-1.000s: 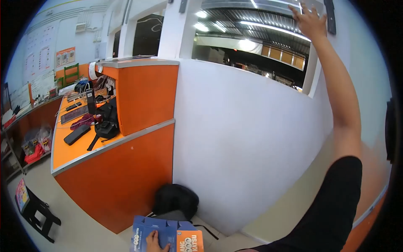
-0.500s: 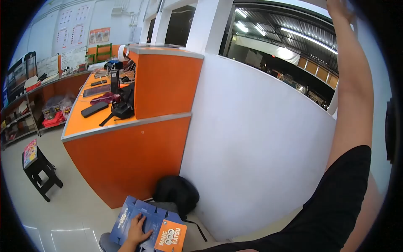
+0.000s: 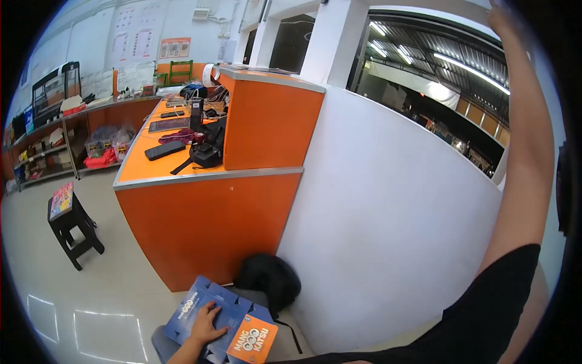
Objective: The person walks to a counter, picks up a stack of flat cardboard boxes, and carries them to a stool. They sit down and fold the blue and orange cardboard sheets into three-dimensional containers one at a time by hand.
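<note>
My left hand [image 3: 207,326] lies on a blue unfolded cardboard box [image 3: 232,310], palm down with its fingers spread. An orange panel [image 3: 253,340] on the box reads "MANG KATSU" in white, and flaps stick out along its far edge. The cardboard is low in the view, close to my lap. My right hand [image 3: 502,19] is raised high at the top right corner, above a bare forearm and a black sleeve. Its fingers are blurred and partly cut off by the dark rim, so what they touch is hidden.
Just beyond the cardboard, a black bag [image 3: 268,282] sits on the floor against an orange counter [image 3: 206,230]. Phones, cables and a black pouch [image 3: 208,151] lie on the countertop. A white half wall [image 3: 388,224] runs along the right. A black stool [image 3: 74,227] stands at left.
The view has turned left, so the counter, stool and bag sit further right in the picture. My left hand stays spread on the cardboard, and my right arm is still raised.
</note>
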{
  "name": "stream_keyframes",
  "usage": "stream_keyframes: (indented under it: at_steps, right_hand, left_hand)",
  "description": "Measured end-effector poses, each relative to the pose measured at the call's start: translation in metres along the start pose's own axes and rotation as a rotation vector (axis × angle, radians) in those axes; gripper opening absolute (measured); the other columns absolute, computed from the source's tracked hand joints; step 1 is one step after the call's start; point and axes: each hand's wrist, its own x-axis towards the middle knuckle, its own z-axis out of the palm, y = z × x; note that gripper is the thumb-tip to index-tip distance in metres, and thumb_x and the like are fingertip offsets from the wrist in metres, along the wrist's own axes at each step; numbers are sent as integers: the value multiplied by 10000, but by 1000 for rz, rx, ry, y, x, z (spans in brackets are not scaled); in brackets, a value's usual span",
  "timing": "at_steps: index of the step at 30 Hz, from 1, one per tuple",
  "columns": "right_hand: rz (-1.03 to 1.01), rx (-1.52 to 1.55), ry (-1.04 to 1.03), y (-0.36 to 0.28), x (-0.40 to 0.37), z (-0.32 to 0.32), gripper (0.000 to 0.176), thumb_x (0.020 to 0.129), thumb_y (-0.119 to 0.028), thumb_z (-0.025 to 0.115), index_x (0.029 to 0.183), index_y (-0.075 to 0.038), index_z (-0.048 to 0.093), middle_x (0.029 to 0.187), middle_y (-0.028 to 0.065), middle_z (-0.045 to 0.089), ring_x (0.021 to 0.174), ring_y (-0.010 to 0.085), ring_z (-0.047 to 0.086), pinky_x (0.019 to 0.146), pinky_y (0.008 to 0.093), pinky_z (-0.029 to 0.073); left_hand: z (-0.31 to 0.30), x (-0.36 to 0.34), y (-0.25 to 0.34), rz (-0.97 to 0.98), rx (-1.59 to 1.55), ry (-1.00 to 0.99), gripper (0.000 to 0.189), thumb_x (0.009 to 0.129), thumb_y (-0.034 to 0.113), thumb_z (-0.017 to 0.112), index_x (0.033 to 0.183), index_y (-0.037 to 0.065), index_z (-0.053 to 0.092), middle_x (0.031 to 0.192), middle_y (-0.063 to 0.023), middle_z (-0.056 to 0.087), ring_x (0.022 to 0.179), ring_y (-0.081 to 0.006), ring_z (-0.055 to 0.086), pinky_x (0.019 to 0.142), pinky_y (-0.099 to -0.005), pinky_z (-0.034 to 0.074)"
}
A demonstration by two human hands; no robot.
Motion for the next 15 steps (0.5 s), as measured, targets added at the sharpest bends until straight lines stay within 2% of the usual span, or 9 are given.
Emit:
stream_keyframes:
  at_steps: [3, 5, 7, 9, 10, 11, 12, 13, 15]
  right_hand:
    - [-33, 148, 167, -9, -21, 26, 787, 902, -522, 517, 1550, -146, 275, 1602, 262, 141, 1470, 473, 133, 1150, 666, 138]
    - [-123, 321, 317, -32, -70, 57, 719, 895, -483, 546, 1486, -132, 334, 1527, 245, 214, 1407, 452, 203, 1117, 624, 188]
    - [-246, 584, 432, -65, -167, 72, 652, 888, -444, 576, 1422, -117, 392, 1453, 228, 287, 1344, 432, 272, 1083, 583, 237]
    - [-344, 911, 470, -91, -305, 55, 584, 881, -405, 605, 1357, -103, 451, 1379, 210, 360, 1280, 411, 342, 1050, 541, 286]
    - [-373, 1061, 438, -100, -373, 35, 551, 878, -385, 620, 1325, -95, 481, 1342, 201, 397, 1249, 400, 376, 1033, 520, 311]
    - [-389, 1192, 377, -105, -441, 11, 518, 874, -365, 635, 1293, -88, 510, 1305, 193, 433, 1217, 390, 411, 1016, 499, 336]
    - [-397, 1290, 319, -104, -496, -13, 484, 871, -346, 650, 1261, -81, 540, 1268, 184, 470, 1185, 379, 446, 1000, 479, 360]
    - [-393, 1369, 244, -102, -550, -38, 451, 867, -326, 664, 1229, -73, 569, 1231, 175, 506, 1154, 369, 481, 983, 458, 385]
    - [-319, 1482, 6, -97, -654, -81, 386, 860, -287, 694, 1164, -59, 628, 1156, 158, 579, 1090, 348, 550, 949, 416, 434]
  left_hand:
    - [5, 0, -3, -3, 32, -22, 769, 659, 390, 838, 1281, 22, 576, 1415, -224, 447, 1312, -397, 418, 1094, -468, 374]
    - [11, 0, -9, -21, 32, -24, 767, 670, 372, 837, 1299, 33, 557, 1407, -228, 456, 1313, -402, 417, 1097, -477, 367]
    - [14, 3, -15, 84, 87, 3, 767, 679, 309, 839, 1323, 41, 519, 1401, -227, 456, 1301, -411, 430, 1097, -477, 365]
    - [7, 6, 0, 32, 48, 16, 739, 688, 262, 833, 1317, 41, 515, 1390, -224, 457, 1287, -408, 445, 1096, -470, 364]
    - [6, 4, -2, 76, 73, 44, 707, 698, 227, 824, 1306, 23, 524, 1374, -225, 475, 1272, -404, 461, 1080, -458, 383]
    - [2, 7, 1, 47, 19, 49, 627, 767, 222, 797, 1303, 22, 540, 1370, -217, 501, 1285, -376, 478, 1091, -433, 374]
    - [2, 4, -6, 13, -60, 68, 511, 844, 119, 724, 1307, 7, 540, 1379, -196, 506, 1301, -324, 477, 1091, -403, 380]
    - [8, 3, -10, 0, -292, 179, 392, 918, 32, 630, 1297, -26, 550, 1334, -169, 553, 1271, -267, 508, 1092, -368, 384]
    - [4, -1, -11, -35, -497, 336, 322, 948, 17, 595, 1265, -37, 569, 1260, -159, 603, 1197, -244, 563, 1058, -350, 428]
